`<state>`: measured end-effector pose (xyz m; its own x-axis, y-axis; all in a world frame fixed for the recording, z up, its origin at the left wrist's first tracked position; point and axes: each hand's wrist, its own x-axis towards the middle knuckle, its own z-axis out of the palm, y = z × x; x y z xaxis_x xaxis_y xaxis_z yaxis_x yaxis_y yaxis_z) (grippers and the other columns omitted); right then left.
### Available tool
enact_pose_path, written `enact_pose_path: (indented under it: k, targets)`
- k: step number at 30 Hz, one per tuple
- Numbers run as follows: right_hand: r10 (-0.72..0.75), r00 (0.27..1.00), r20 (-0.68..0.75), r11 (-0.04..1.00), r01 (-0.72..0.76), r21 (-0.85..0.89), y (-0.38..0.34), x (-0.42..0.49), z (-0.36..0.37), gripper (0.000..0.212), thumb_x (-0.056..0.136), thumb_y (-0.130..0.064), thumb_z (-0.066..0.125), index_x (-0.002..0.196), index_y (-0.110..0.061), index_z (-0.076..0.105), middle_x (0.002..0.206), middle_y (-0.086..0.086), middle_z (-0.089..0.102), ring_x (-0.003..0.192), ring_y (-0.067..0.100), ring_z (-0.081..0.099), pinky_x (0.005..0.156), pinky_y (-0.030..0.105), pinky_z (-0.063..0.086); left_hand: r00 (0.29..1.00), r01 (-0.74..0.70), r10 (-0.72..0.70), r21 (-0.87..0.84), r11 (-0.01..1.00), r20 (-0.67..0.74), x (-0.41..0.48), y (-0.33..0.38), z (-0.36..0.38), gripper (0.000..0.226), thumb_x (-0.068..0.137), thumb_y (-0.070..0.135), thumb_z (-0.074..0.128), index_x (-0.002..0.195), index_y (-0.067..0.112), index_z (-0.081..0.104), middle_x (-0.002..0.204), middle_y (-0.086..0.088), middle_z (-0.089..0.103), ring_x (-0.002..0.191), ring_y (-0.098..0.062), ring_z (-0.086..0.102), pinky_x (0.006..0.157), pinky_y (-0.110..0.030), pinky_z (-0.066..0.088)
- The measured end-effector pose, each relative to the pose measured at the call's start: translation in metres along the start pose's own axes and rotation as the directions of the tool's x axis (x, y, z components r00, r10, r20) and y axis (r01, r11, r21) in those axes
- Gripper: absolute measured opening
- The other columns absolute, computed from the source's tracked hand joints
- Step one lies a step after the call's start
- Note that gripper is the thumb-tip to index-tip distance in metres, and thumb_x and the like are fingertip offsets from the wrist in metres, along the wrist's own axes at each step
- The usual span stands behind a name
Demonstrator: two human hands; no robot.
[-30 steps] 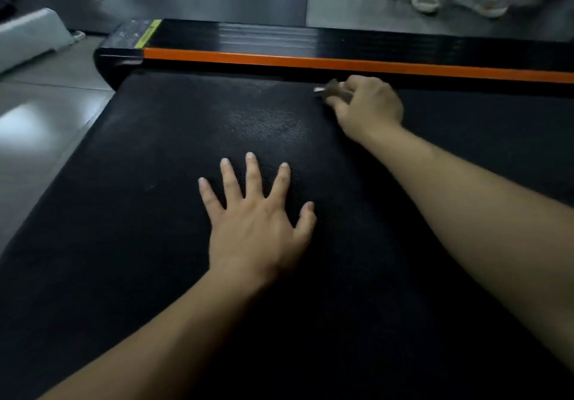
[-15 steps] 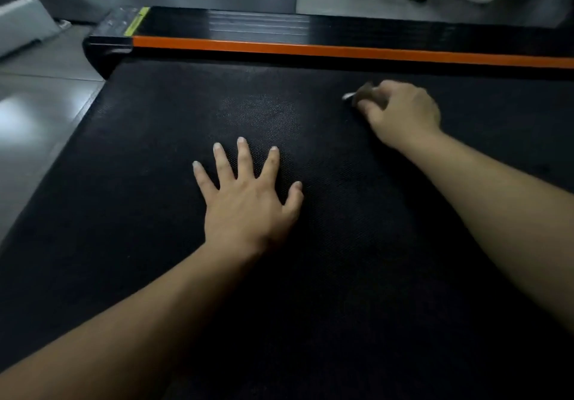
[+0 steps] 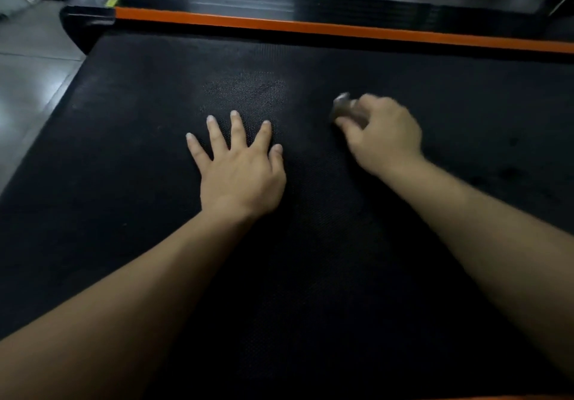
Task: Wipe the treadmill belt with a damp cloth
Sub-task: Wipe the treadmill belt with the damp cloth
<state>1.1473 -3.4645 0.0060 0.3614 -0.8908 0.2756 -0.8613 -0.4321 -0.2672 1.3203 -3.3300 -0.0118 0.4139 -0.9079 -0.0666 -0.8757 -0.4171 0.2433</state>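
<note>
Right hand (image 3: 382, 132) dragged back from the orange trim (image 3: 310, 28) toward frame centre, with the cloth (image 3: 341, 106).
Its fingers were curled around the small wadded cloth, blurred mid-stroke, on the treadmill belt (image 3: 155, 244) just right of the left hand (image 3: 239, 167). Left hand lay flat at centre, fingers spread wide, bracing on the belt. A duller patch showed above its fingertips. My read: this was a return stroke over the upper centre, with the lower and right belt areas likely not yet wiped.
</note>
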Motion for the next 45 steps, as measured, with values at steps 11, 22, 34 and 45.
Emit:
enact_pose_path:
  k: [11,22,34,45]
  targets:
    - [0.025,1.000,-0.006,0.999,-0.025,0.023,0.006,-0.037,-0.012,0.029,0.089,-0.049,0.060,0.100,-0.023,0.062,0.097,0.000,0.061,0.088,0.023,0.060,0.068,0.033,0.042,1.000,-0.018,0.018,0.015,1.000,-0.004,0.001,-0.003,0.002,0.061,0.103,0.057,0.021,0.161,0.038,0.018,0.172,-0.007,-0.001,0.156,-0.037,-0.015,0.118,-0.067,-0.015]
    - [-0.189,0.973,0.132,0.979,0.177,0.098,-0.013,-0.130,-0.043,0.020,0.085,-0.044,0.059,0.080,-0.028,0.048,0.082,0.001,0.051,0.074,0.027,0.056,0.060,0.028,0.033,0.999,-0.032,0.031,0.101,0.994,0.015,-0.002,0.001,-0.002,0.092,0.086,0.088,0.016,0.162,0.036,0.012,0.172,-0.010,-0.003,0.155,-0.041,-0.013,0.117,-0.070,-0.011]
    - [-0.210,0.971,0.112,0.977,0.202,0.074,0.014,-0.145,-0.054,0.024,0.086,-0.044,0.059,0.083,-0.020,0.057,0.080,0.002,0.051,0.070,0.026,0.054,0.056,0.032,0.038,0.995,-0.099,0.099,-0.004,0.995,0.020,-0.008,0.046,0.005,0.062,0.104,0.054,0.029,0.160,0.029,0.023,0.171,-0.012,0.003,0.157,-0.038,-0.009,0.122,-0.062,-0.010]
    - [-0.097,0.995,0.036,0.995,0.097,0.000,0.057,-0.056,-0.034,0.027,0.090,-0.047,0.059,0.094,-0.020,0.060,0.088,0.002,0.054,0.078,0.025,0.056,0.060,0.032,0.041,0.994,-0.106,0.105,0.100,0.989,0.009,-0.011,0.052,0.016,0.077,0.096,0.074,0.013,0.162,0.036,0.004,0.170,-0.015,-0.010,0.155,-0.036,-0.018,0.120,-0.067,-0.011]
